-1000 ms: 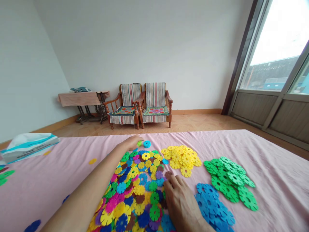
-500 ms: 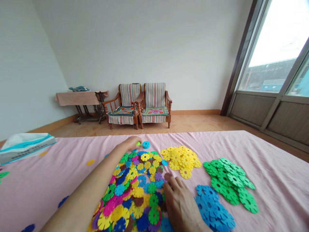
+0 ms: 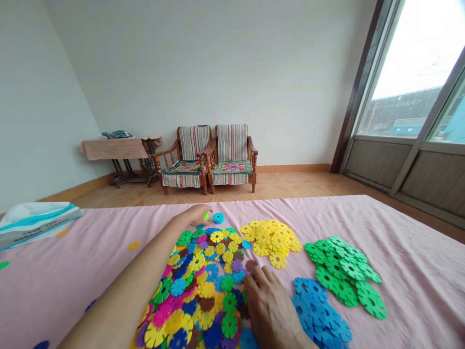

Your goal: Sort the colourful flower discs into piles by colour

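My left hand (image 3: 198, 214) reaches to the far edge of a mixed heap of plastic snowflake discs (image 3: 203, 291). Its fingers are closed around a light green disc (image 3: 206, 215), partly covered by them. Just right of those fingertips sits a light blue disc (image 3: 218, 218). My right hand (image 3: 271, 303) rests at the heap's right side, fingers apart and bent down, fingertips beside a brown disc (image 3: 251, 265); its thumb is hidden. Sorted piles lie to the right: yellow discs (image 3: 271, 237), green discs (image 3: 343, 269) and blue discs (image 3: 319, 310).
A pink cloth (image 3: 410, 252) covers the table. On the left are a tissue pack (image 3: 39, 225), a stray yellow disc (image 3: 134, 245) and a few other loose discs. Two wooden armchairs (image 3: 232, 150) and a cloth-covered sewing table (image 3: 112, 148) stand by the wall.
The view has shifted slightly. My left hand has drawn a little to the left with the light green disc. My right hand stays in place at the heap.
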The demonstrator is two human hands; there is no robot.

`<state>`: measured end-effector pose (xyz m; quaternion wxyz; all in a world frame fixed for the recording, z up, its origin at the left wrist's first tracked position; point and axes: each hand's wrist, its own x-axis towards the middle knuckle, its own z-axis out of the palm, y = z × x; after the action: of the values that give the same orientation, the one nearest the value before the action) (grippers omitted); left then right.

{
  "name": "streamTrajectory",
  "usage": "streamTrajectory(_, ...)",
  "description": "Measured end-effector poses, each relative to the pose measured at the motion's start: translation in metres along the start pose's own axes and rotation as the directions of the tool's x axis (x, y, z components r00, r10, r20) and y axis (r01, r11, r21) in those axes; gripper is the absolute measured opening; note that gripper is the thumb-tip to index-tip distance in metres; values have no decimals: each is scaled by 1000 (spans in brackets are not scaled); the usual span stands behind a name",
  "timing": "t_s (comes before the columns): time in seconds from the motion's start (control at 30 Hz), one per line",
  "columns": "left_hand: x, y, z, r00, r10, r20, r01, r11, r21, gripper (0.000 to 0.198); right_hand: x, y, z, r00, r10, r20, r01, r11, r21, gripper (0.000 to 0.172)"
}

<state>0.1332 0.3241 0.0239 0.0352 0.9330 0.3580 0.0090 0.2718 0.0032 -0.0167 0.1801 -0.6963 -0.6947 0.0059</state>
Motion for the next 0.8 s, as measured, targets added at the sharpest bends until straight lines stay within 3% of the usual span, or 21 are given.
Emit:
streamTrajectory(0.13,-13,-7,-3,999,-27,-44,25,999,-41,65,0,-1,-1,1000,-5,14,6,1000,-11,23)
streamTrajectory(0.47,-26,-11,-8,994,-77,-73,69,992,-103,30,0,-1,-1,1000,-12,20,13,1000,-20,22)
streamTrajectory(0.8,-25,-9,-12,991,-102,-84,91,987,-135,34,-1,-2,-5,999,4,49,-3,1000,-14,24)
